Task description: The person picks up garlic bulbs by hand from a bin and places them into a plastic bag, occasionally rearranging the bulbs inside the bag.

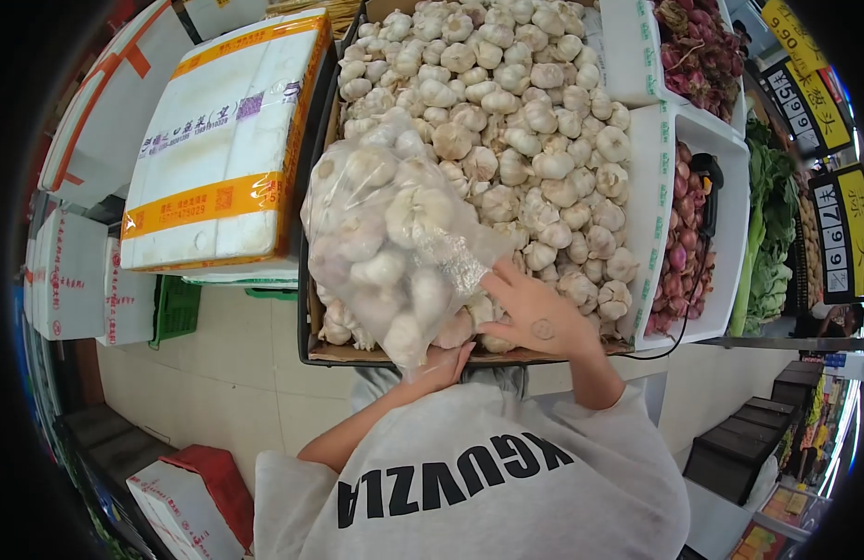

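A clear plastic bag of garlic (376, 266), bulging with bulbs, rests tilted over the near left part of a wide crate of loose garlic (507, 103). Its crinkled neck points right, toward my right hand (549, 315). The fingertips of that hand touch the neck, with the thumb spread apart from them above the loose bulbs. My left hand (439, 371) is at the crate's front edge, under the bag's lower corner, and cups it from below. The bag hides part of the left fingers.
A taped white foam box (222, 140) stands left of the crate. To the right are white foam bins of shallots (679, 238) and red onions (701, 56), leafy greens (766, 224) and price signs (838, 233). A red-and-white carton (189, 504) sits at lower left.
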{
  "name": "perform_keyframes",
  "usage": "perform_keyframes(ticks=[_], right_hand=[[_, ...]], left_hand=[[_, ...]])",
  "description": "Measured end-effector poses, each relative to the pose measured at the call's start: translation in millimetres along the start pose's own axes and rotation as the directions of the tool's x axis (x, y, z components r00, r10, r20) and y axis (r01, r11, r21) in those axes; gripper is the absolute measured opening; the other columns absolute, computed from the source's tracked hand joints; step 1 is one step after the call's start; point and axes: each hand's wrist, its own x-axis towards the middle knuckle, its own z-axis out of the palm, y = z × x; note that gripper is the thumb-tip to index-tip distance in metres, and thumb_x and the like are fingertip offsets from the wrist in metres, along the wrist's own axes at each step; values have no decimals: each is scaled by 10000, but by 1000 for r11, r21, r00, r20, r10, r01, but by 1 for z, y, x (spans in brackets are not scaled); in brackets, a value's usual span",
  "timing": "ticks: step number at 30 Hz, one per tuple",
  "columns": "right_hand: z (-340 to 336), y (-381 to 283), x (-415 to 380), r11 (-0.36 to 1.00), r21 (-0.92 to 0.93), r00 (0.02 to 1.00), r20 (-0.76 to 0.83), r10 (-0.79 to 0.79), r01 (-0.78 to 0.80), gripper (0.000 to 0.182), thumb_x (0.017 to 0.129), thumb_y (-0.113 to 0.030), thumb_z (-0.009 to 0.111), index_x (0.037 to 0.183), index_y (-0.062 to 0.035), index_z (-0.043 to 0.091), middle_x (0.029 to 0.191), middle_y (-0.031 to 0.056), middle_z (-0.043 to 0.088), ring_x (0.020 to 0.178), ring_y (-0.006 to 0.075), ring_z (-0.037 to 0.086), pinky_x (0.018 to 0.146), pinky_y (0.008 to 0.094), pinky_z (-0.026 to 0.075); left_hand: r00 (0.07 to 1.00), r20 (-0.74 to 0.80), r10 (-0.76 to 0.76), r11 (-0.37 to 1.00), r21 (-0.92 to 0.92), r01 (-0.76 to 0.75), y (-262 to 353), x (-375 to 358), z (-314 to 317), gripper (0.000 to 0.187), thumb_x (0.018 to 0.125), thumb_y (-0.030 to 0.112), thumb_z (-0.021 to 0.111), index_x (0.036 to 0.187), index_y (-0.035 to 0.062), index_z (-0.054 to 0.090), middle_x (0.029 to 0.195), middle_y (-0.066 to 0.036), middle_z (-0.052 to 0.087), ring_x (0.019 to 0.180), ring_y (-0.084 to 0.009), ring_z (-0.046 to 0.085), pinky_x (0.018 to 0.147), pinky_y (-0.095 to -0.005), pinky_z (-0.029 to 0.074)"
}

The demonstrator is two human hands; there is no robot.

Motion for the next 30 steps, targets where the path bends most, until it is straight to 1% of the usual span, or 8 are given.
perform_keyframes(ticks=[8, 15, 17, 19, 22, 24, 28, 30], right_hand=[[56, 5, 15, 982, -18, 910, -380, 169, -190, 437, 641, -119, 609, 1040, -47, 445, 1044, 166, 424, 881, 349, 493, 748, 385, 425], [34, 28, -10, 985, 157, 887, -441, 140, -77, 474, 620, -126, 639, 1059, -59, 475, 1036, 117, 490, 916, 269, 522, 735, 341, 435], [20, 45, -26, 898, 438, 851, -489, 192, 49, 487, 625, -89, 648, 1084, -68, 487, 1038, 88, 510, 924, 201, 530, 747, 314, 432], [10, 52, -31, 785, 590, 655, -671, 347, 188, 491, 620, -58, 659, 1085, -74, 506, 1021, 59, 514, 921, 147, 514, 744, 313, 431], [-4, 77, -38, 821, 568, 518, -685, 512, -61, 494, 632, -71, 656, 1101, -79, 503, 1027, 86, 507, 918, 203, 517, 758, 332, 429], [-3, 84, -38, 886, 40, 513, -803, 304, -463, 483, 654, -72, 639, 1115, -79, 493, 1059, 108, 483, 894, 273, 511, 778, 349, 419], [14, 69, -32, 700, -250, 420, -904, 80, -669, 415, 688, -59, 609, 1090, -69, 507, 969, 140, 509, 844, 293, 512, 763, 344, 409], [16, 49, -36, 841, -127, 534, -819, 210, -525, 409, 690, -58, 606, 1086, -65, 503, 955, 144, 511, 837, 293, 511, 755, 347, 411]], left_hand=[[991, 95, 96, 995, -43, -92, -6, -1, 4, 298, 840, 169, 426, 1060, -14, 508, 995, -222, 542, 944, -382, 507, 860, -438, 359], [988, 83, 133, 979, -164, -118, -22, 3, 12, 289, 820, 144, 463, 1058, -7, 523, 1010, -231, 533, 998, -379, 476, 885, -441, 336], [991, 73, 116, 972, -214, -98, -22, 4, 12, 285, 811, 126, 468, 1058, 1, 532, 1026, -224, 526, 1011, -382, 462, 884, -447, 328], [988, 20, 152, 977, -156, -147, -16, 9, 4, 207, 802, 106, 483, 963, -3, 553, 926, -203, 548, 912, -373, 494, 808, -439, 368], [992, 22, 125, 961, -251, -115, -9, 15, -5, 157, 805, 105, 486, 900, -3, 550, 849, -179, 548, 841, -359, 505, 754, -422, 385], [994, 53, 98, 962, -262, -81, -10, 11, -5, 171, 815, 115, 478, 912, -7, 549, 832, -175, 551, 837, -351, 511, 755, -406, 387], [983, -7, 183, 963, -201, -180, -9, 16, -12, 187, 803, 112, 512, 925, -27, 541, 857, -209, 552, 801, -376, 531, 742, -430, 403], [988, 49, 147, 974, -181, -136, -7, 14, -14, 196, 800, 107, 516, 932, -36, 535, 855, -213, 549, 814, -379, 527, 747, -426, 402]])
